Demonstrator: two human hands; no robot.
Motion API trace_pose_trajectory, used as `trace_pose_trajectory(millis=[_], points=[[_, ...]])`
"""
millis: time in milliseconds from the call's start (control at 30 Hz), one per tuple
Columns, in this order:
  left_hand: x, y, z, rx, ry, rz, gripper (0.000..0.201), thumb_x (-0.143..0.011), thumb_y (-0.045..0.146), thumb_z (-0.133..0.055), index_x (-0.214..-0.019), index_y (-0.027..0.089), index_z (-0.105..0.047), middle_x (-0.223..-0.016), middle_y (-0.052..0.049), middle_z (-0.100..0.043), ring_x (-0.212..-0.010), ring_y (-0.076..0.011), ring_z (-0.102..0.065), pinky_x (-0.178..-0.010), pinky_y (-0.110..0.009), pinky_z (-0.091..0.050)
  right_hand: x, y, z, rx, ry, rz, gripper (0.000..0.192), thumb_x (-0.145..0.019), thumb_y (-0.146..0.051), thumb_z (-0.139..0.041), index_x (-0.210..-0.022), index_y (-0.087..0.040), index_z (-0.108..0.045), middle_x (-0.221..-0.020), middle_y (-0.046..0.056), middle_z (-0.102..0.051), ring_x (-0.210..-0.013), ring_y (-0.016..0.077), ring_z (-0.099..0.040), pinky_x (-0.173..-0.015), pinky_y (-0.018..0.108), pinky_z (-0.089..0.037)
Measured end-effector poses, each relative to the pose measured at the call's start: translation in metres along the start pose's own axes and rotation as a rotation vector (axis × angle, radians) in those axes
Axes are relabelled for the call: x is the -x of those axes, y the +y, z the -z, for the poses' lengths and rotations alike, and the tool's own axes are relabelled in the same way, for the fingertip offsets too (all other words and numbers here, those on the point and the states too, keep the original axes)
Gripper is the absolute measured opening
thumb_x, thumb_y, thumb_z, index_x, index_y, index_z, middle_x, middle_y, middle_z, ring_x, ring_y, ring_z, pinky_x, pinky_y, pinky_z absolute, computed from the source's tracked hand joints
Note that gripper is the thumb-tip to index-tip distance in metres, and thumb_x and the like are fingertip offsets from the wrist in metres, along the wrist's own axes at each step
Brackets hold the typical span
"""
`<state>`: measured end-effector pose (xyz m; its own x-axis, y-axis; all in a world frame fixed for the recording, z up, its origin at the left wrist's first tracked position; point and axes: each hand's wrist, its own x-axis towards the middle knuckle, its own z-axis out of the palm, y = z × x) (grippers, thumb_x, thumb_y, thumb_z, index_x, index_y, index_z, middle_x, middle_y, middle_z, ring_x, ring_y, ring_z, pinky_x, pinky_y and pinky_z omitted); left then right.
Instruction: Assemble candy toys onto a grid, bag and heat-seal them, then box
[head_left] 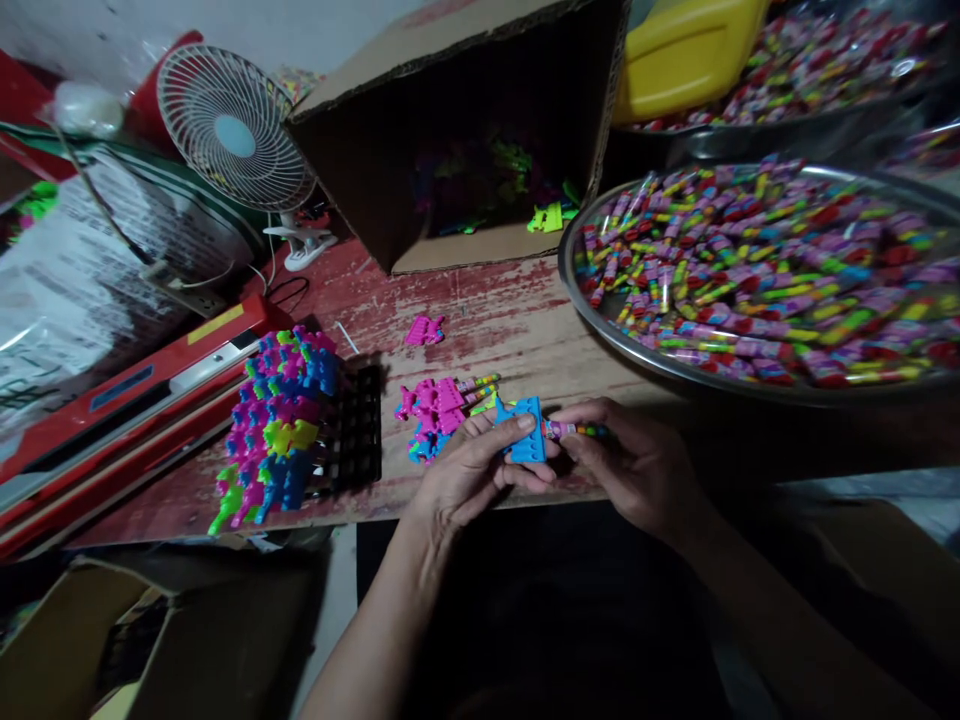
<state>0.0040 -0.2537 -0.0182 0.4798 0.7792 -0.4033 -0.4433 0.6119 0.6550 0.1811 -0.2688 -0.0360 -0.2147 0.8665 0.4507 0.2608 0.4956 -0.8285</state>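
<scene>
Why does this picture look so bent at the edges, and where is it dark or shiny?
Head view: the wide lens curves the metal tray and cardboard box; light falls on the worn table, the foreground below is near black; glare on the plastic sheet; the left hand and right hand on the blue toy piece look slightly soft.

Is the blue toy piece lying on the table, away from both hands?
No, the left hand holds the blue piece while the right hand holds a candy tube at it.
</scene>
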Motion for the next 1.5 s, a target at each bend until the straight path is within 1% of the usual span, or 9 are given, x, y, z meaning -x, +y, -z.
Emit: trace_pose_trajectory(millis=[133,233,333,400,600,933,1067,1267,1500], points=[[0.0,-0.001,-0.001,-0.026,0.014,-0.049,0.014,-0.078,0.012,-0.069,-0.088,0.003,-0.067,-0.071,-0.011,-0.072,-0.05,-0.0163,-0.067,-0.048,-0.022,-0.058,0.001,0.002,0.002,-0.086,-0.047,-0.054,0.008,-0.09,-0.021,-0.056,-0.094,-0.021,-0.063,-0.08,-0.001,-0.068,-0.072,0.0104,-0.063,-0.068,0.02,-0.05],[-0.002,-0.005,0.0,0.025,-0.033,-0.022,0.013,-0.079,0.015,-0.069,-0.083,0.002,-0.067,-0.069,-0.011,-0.071,-0.051,-0.0154,-0.067,-0.049,-0.02,-0.058,0.006,0.003,-0.003,-0.248,-0.01,-0.199,0.009,-0.092,-0.025,-0.055,-0.093,-0.021,-0.064,-0.076,-0.002,-0.067,-0.064,0.0088,-0.063,-0.057,0.018,-0.05],[-0.004,-0.01,0.002,0.073,-0.064,0.011,0.013,-0.08,0.015,-0.068,-0.08,0.002,-0.067,-0.068,-0.011,-0.071,-0.052,-0.0151,-0.068,-0.051,-0.019,-0.058,0.011,0.004,-0.006,-0.332,0.013,-0.247,0.009,-0.092,-0.025,-0.055,-0.093,-0.021,-0.064,-0.069,-0.004,-0.064,-0.054,0.0066,-0.059,-0.048,0.015,-0.046],[-0.004,-0.011,0.004,0.078,-0.063,0.023,0.011,-0.081,0.013,-0.066,-0.081,0.003,-0.067,-0.069,-0.01,-0.072,-0.054,-0.0155,-0.068,-0.051,-0.02,-0.059,0.011,0.005,-0.005,-0.264,0.015,-0.216,0.009,-0.091,-0.024,-0.056,-0.093,-0.021,-0.064,-0.069,-0.004,-0.065,-0.054,0.0072,-0.06,-0.049,0.016,-0.047],[-0.005,-0.011,0.003,0.094,-0.029,0.048,0.012,-0.085,0.012,-0.059,-0.082,0.002,-0.065,-0.068,-0.012,-0.072,-0.056,-0.0169,-0.07,-0.053,-0.02,-0.059,0.004,0.008,0.001,0.054,0.026,0.037,0.006,-0.091,-0.024,-0.057,-0.091,-0.021,-0.062,-0.074,-0.001,-0.07,-0.065,0.0114,-0.065,-0.063,0.021,-0.05],[-0.011,-0.012,0.002,0.017,-0.01,0.044,0.014,-0.085,0.015,-0.061,-0.085,0.002,-0.065,-0.069,-0.013,-0.072,-0.057,-0.0182,-0.07,-0.054,-0.02,-0.059,0.008,0.02,0.005,0.156,0.004,0.126,0.01,-0.091,-0.02,-0.056,-0.1,-0.023,-0.059,-0.088,0.002,-0.071,-0.079,0.015,-0.068,-0.072,0.026,-0.051],[-0.012,-0.013,0.002,-0.003,-0.03,0.035,0.015,-0.082,0.016,-0.065,-0.081,0.002,-0.065,-0.07,-0.015,-0.072,-0.056,-0.0186,-0.07,-0.054,-0.019,-0.059,0.008,0.017,0.003,0.053,-0.001,0.047,0.005,-0.091,-0.023,-0.057,-0.094,-0.023,-0.06,-0.08,0.0,-0.07,-0.071,0.0122,-0.066,-0.067,0.023,-0.052],[-0.013,-0.016,0.001,-0.042,-0.018,0.023,0.016,-0.078,0.018,-0.07,-0.08,0.003,-0.066,-0.071,-0.014,-0.072,-0.055,-0.0177,-0.069,-0.054,-0.02,-0.059,0.013,0.014,-0.001,-0.278,0.016,-0.236,0.01,-0.09,-0.029,-0.057,-0.088,-0.021,-0.063,-0.068,-0.003,-0.065,-0.054,0.0085,-0.06,-0.048,0.017,-0.049],[-0.013,-0.017,-0.002,-0.13,0.012,-0.016,0.024,-0.075,0.023,-0.075,-0.085,0.004,-0.064,-0.073,-0.013,-0.072,-0.06,-0.021,-0.071,-0.052,-0.021,-0.059,0.011,0.023,0.004,-0.382,-0.074,-0.284,0.014,-0.09,-0.032,-0.057,-0.091,-0.018,-0.062,-0.064,-0.003,-0.061,-0.05,0.0071,-0.054,-0.048,0.018,-0.048]])
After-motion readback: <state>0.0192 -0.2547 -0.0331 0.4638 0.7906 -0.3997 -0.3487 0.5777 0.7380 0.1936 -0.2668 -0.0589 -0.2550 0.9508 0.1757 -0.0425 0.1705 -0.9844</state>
